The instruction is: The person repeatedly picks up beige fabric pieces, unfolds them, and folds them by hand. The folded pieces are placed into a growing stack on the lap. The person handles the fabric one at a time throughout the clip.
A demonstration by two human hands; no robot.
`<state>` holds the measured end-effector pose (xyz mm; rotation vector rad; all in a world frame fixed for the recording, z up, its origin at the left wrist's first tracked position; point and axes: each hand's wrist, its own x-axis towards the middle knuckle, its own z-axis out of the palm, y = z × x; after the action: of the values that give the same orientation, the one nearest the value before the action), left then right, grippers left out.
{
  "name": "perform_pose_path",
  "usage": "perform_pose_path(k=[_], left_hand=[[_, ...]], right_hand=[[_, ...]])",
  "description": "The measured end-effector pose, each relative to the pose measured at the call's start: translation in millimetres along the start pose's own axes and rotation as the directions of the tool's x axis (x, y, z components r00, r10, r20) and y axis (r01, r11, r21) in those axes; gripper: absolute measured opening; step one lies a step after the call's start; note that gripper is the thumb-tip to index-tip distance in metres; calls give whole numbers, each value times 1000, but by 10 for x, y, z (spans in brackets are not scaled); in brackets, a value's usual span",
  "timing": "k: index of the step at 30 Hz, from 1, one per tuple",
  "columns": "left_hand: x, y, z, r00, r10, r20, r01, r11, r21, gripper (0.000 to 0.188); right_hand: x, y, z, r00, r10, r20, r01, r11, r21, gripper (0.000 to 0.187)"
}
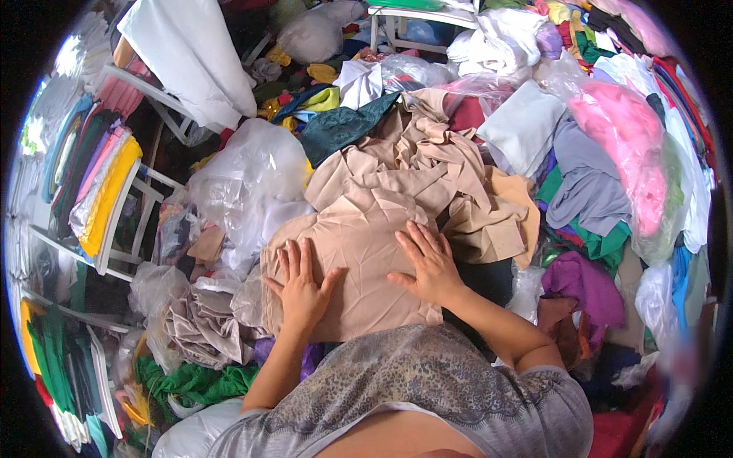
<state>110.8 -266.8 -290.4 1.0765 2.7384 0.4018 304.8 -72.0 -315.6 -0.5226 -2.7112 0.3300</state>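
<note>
A beige cloth (363, 275) lies spread and slightly creased right in front of me. My left hand (300, 286) rests flat on its left part, fingers spread. On its right part lies my right hand (427, 267), palm down with the fingers apart. Neither hand grips anything. Just beyond, a crumpled heap of more beige fabric (412, 156) touches the cloth's far edge. To the right of that heap is a lighter tan piece (510, 202). What lies under the spread cloth is hidden.
Clear plastic bags (248, 172) bulge at the left, near white racks (126, 229) stacked with folded coloured cloth. At the right are a pink bundle in plastic (622, 145), grey fabric (588, 179) and purple fabric (584, 294). A white stool (408, 14) stands at the back.
</note>
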Motion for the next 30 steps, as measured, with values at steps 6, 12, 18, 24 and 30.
perform_pose_path(k=[6,12,18,24,30], left_hand=[[-83,60,-258,989,135,-55,-130,987,90,92],[-169,446,-61,892,452,-14,-452,892,-7,86],[-189,505,115,891,452,55,-455,887,76,84],[-45,491,-192,829,504,242,-507,860,-54,81],[979,645,-1009,719,653,-237,-664,746,43,75]], right_hand=[[460,438,-171,955,87,-283,8,948,318,40],[1469,1191,334,937,330,-110,-250,859,447,32],[1857,1397,777,947,274,169,-308,923,232,27],[2021,1403,220,975,222,-4,-212,938,274,14],[2113,1081,-951,998,-15,-54,39,879,476,9]])
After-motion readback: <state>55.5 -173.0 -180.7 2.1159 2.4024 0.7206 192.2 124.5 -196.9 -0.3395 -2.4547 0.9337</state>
